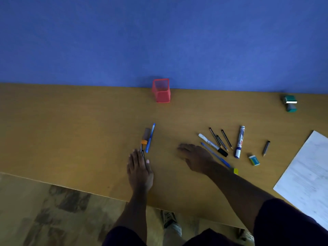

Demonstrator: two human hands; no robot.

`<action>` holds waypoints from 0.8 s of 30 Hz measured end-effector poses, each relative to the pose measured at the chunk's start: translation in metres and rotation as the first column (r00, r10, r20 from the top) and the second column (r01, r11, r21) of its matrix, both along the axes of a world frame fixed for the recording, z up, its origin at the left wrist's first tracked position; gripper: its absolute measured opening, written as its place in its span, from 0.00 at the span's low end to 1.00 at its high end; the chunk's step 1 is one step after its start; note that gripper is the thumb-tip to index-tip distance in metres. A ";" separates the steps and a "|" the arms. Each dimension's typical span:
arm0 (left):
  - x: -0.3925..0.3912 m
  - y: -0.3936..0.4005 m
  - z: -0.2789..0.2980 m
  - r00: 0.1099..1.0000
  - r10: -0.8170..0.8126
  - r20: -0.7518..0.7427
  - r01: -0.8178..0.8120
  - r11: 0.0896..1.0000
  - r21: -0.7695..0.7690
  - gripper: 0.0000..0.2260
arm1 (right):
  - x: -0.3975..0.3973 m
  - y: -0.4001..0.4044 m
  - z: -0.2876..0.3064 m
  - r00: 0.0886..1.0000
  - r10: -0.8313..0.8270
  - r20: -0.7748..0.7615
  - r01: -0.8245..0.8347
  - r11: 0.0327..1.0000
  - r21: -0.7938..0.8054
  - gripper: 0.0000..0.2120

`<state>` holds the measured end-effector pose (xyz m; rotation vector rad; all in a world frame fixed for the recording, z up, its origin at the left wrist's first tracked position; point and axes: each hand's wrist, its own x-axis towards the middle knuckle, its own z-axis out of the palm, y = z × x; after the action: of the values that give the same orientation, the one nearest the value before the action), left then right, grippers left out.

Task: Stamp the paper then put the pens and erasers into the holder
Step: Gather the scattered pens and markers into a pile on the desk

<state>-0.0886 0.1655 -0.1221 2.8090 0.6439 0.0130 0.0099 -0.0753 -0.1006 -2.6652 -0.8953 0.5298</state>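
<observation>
A red mesh holder [161, 91] stands at the table's far edge against the blue wall. My left hand [140, 172] lies low on the table, a black pen [142, 153] pinched between its thumb and forefinger. Just beyond it lie a blue pen [150, 137] and a grey marker with an orange band [145, 137]. My right hand [195, 158] hovers palm down with fingers apart, holding nothing. To its right lie several pens and pencils [220, 141], a white-and-blue marker [240, 142], a short pencil [266, 148], a teal eraser [254, 160] and a yellow eraser [235, 170].
A green stamp [289, 103] sits at the far right by the wall. A white paper sheet [308, 176] lies at the right edge. The wooden table [71, 130] ends in a near edge, with patterned floor [53, 210] and my shoes below it.
</observation>
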 end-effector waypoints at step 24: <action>0.015 -0.138 0.012 0.862 -0.489 0.132 0.507 0.837 -0.208 0.28 | -0.001 -0.018 0.015 0.840 -0.529 -0.116 0.530 0.847 -0.025 0.15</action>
<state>-0.0737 0.0272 -0.1098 2.6374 -0.1182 -0.0550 0.0085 -0.0934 -0.0855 -2.6709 -0.0971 0.5318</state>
